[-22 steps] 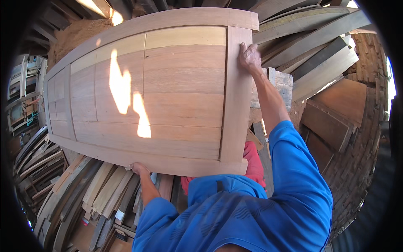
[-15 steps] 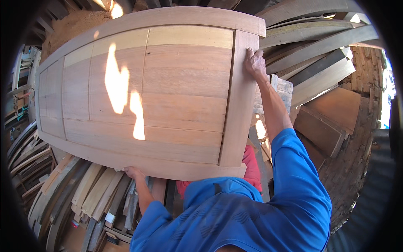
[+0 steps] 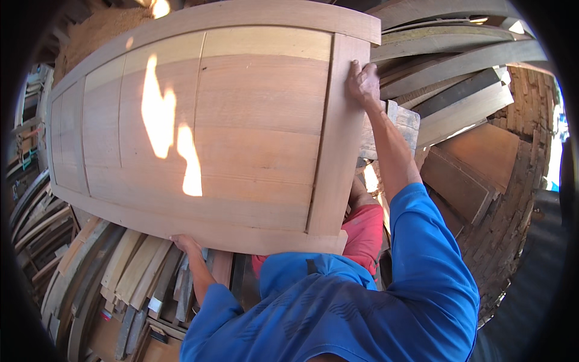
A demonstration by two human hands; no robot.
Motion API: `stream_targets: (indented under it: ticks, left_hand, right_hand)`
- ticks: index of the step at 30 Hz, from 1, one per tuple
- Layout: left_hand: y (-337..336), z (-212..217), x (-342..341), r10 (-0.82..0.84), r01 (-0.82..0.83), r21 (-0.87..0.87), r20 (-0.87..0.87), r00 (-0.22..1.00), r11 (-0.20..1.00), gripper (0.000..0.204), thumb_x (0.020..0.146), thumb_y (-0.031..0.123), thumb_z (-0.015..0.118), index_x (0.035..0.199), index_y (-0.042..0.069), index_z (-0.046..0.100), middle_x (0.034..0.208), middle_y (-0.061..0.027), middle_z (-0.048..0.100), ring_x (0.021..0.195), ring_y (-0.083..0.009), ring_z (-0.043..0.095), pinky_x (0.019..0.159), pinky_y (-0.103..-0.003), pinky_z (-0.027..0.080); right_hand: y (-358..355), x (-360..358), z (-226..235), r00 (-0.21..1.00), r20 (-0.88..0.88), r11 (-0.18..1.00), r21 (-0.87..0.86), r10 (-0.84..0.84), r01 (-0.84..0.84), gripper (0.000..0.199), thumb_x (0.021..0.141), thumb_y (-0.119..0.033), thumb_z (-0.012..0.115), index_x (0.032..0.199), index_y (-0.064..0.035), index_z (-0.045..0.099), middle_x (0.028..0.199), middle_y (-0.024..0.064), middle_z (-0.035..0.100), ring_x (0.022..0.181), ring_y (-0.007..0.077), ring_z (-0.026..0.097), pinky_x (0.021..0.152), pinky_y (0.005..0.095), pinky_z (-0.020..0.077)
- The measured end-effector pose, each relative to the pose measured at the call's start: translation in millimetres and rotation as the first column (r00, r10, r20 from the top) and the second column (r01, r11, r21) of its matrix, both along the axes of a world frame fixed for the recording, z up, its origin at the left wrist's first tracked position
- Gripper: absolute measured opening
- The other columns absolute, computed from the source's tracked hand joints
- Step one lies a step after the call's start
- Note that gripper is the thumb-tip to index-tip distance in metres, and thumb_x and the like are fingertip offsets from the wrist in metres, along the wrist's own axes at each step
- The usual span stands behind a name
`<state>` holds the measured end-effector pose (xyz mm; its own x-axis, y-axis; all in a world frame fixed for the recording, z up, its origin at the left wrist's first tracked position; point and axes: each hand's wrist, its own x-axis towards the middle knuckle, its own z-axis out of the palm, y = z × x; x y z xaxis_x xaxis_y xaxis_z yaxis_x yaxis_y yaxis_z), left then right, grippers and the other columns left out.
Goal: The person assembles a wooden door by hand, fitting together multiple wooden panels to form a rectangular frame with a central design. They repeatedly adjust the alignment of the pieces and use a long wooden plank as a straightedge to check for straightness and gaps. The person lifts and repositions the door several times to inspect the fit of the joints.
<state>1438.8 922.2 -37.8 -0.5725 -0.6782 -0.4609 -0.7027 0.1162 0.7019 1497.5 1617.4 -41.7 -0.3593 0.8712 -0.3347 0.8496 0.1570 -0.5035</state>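
A large unpainted wooden door (image 3: 259,120) with framed panels spans the view in front of me, with bright sun patches on its face. My right hand (image 3: 364,84) grips the outer edge of its right end rail, thumb on the face and the fingers wrapped partly out of sight. At the near long edge, my left hand (image 3: 186,242) is closed on the frame, most of its fingers hidden beneath. Just past the right end, a worn wooden block (image 3: 398,128) shows under the door.
Stacked boards (image 3: 136,271) lie at the left below the door. Long planks (image 3: 458,60) are piled at the upper right, above brown panels (image 3: 461,181) on the plank-like floor (image 3: 512,211). Sawdust (image 3: 99,39) is heaped beyond the far edge.
The door has shifted slightly left and away from me, both hands staying on it. More of my leg and red shorts shows beside its near right corner.
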Motion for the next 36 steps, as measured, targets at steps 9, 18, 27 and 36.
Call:
stream_targets:
  ticks: [9, 18, 27, 36]
  left_hand:
    - [8, 3, 6, -0.017, 0.017, -0.029, 0.003, 1.0, 0.999, 0.065, 0.102, 0.048, 0.028, 0.139, -0.003, 0.041, 0.13, -0.0218, 0.055, 0.112, -0.0364, 0.058, 0.093, -0.049, 0.05]
    - [8, 2, 1, 0.015, -0.022, -0.166, -0.041, 0.999, 0.986, 0.071, 0.103, 0.049, 0.025, 0.14, -0.009, 0.039, 0.14, -0.0276, 0.047, 0.12, -0.0374, 0.053, 0.101, -0.043, 0.044]
    - [-14, -23, 2, -0.006, -0.018, -0.19, -0.126, 0.992, 0.982, 0.069, 0.104, 0.047, 0.022, 0.135, -0.01, 0.045, 0.134, -0.0296, 0.052, 0.12, -0.0407, 0.053, 0.102, -0.045, 0.042]
    - [-12, -20, 1, 0.013, -0.011, -0.341, 0.003, 1.0, 0.94, 0.067, 0.103, 0.046, 0.022, 0.132, -0.01, 0.048, 0.133, -0.0323, 0.052, 0.123, -0.0459, 0.05, 0.104, -0.048, 0.039]
  right_hand:
    - [-1, 4, 3, 0.999, -0.021, 0.998, -0.05, 0.034, -0.035, 0.063, 0.099, -0.05, 0.039, 0.12, 0.0094, 0.042, 0.11, 0.0418, 0.059, 0.11, 0.0542, 0.056, 0.097, 0.0541, 0.0427]
    - [20, 12, -38, 0.993, 0.031, 0.992, 0.035, 0.116, -0.117, 0.071, 0.098, -0.055, 0.036, 0.123, 0.0116, 0.04, 0.117, 0.0454, 0.052, 0.117, 0.0556, 0.051, 0.1, 0.0542, 0.0391]
    - [20, 16, -36, 0.993, -0.004, 0.99, 0.08, 0.114, -0.113, 0.07, 0.098, -0.058, 0.035, 0.118, 0.0081, 0.045, 0.112, 0.0413, 0.056, 0.111, 0.0551, 0.053, 0.096, 0.0553, 0.0413]
    - [23, 18, -49, 0.995, -0.011, 0.993, 0.064, 0.101, -0.1, 0.063, 0.098, -0.057, 0.037, 0.113, 0.0043, 0.045, 0.111, 0.0402, 0.057, 0.11, 0.053, 0.055, 0.093, 0.0548, 0.0424]
